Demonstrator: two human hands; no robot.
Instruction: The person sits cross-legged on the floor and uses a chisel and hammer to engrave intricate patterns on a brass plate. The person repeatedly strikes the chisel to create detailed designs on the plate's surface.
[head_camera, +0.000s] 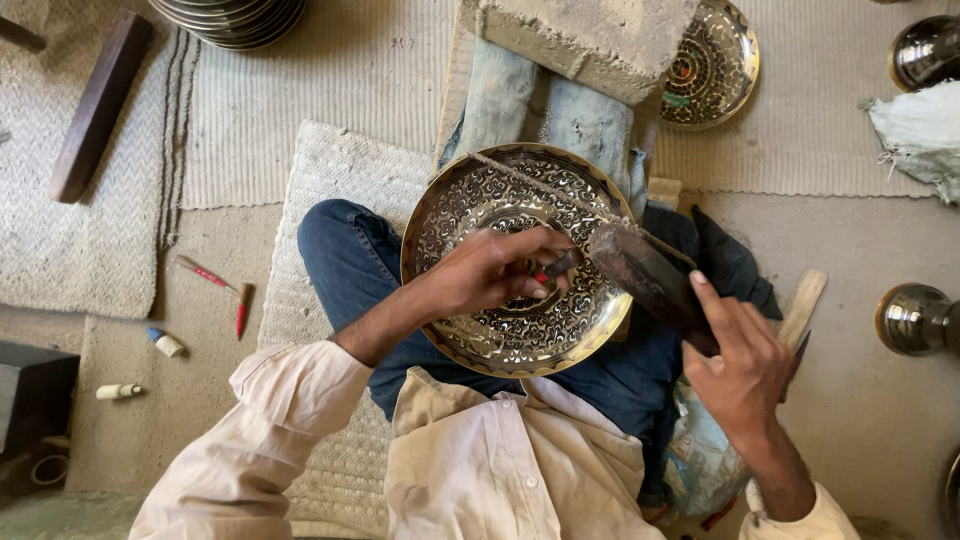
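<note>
A round brass plate (470, 205) with dense engraved patterns rests on my lap, tied down by a thin cord across it. My left hand (490, 272) lies over the plate's middle, pinching a small red-handled chisel (552, 268) against the surface. My right hand (740, 365) grips the handle of a dark wooden mallet (640, 270), whose head hovers just right of the chisel over the plate's right rim.
A stone block (580, 35) sits beyond my knees, with another engraved plate (715, 65) beside it. Stacked plates (230, 18) lie top left. Two red-handled tools (220, 285) and small tubes (165, 343) rest on the floor at left. Shiny metal vessels (915, 320) stand at right.
</note>
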